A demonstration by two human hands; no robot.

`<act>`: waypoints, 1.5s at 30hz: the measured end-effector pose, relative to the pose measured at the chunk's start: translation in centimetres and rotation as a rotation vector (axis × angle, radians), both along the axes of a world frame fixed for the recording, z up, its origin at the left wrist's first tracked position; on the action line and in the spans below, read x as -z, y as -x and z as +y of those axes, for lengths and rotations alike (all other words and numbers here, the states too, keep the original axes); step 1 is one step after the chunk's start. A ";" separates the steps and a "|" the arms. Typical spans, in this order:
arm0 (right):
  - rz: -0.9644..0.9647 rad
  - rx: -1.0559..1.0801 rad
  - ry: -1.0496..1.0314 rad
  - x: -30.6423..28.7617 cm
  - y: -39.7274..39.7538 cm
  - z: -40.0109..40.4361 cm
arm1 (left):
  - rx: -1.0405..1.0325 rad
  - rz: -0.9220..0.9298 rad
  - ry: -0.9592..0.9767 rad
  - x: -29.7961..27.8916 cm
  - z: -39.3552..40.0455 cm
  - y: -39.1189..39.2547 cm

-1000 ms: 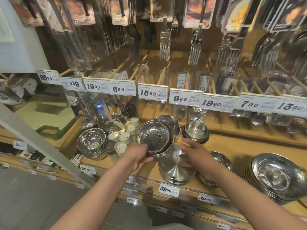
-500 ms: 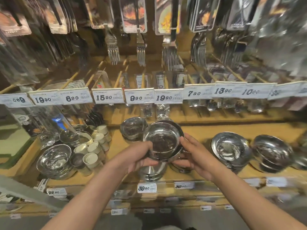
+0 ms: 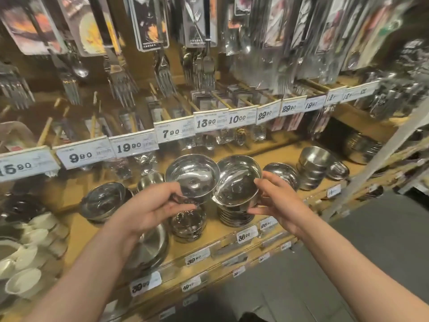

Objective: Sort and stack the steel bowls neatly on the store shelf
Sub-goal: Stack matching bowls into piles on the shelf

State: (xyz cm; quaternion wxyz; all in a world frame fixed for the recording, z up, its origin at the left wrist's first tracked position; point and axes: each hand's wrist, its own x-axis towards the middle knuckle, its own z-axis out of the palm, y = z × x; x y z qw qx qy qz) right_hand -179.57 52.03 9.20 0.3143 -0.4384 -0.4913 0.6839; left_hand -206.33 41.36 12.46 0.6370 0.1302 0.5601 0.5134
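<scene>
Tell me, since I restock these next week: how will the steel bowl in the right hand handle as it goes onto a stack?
The bowl looks thin and rigid, so probably light and stiff. Its polished surface may be slippery in the right hand, which holds it only by the rim. Set tilted on the stack below, it could rock or slide off.

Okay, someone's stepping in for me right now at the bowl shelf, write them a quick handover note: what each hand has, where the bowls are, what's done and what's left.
Left hand: holds a steel bowl by its underside, above a short stack.
Right hand: grips a second bowl, tilted, just over the ribbed stack on the shelf.
Done: several stacks already stand, including a tall one to the right.
Left: set each held bowl on a stack of its size; whether they match is hard to tell. Loose bowls remain at left.
</scene>
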 end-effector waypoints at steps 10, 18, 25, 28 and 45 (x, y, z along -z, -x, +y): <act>-0.041 0.150 0.122 -3.2 -9.2 2.6 | -0.034 0.017 -0.021 -0.3 3.6 -5.4; -0.067 0.215 0.195 -3.6 -17.0 8.5 | -0.073 0.077 0.043 -0.8 7.5 -11.4; -0.120 0.218 0.158 -1.5 -22.0 16.6 | -0.222 0.155 0.080 0.8 12.2 -16.9; -0.125 0.137 0.148 -0.1 -21.5 19.0 | -0.293 0.187 0.101 1.5 13.0 -18.5; -0.443 -0.119 -0.029 6.0 -12.6 24.1 | -0.586 0.209 0.171 2.7 7.9 -19.9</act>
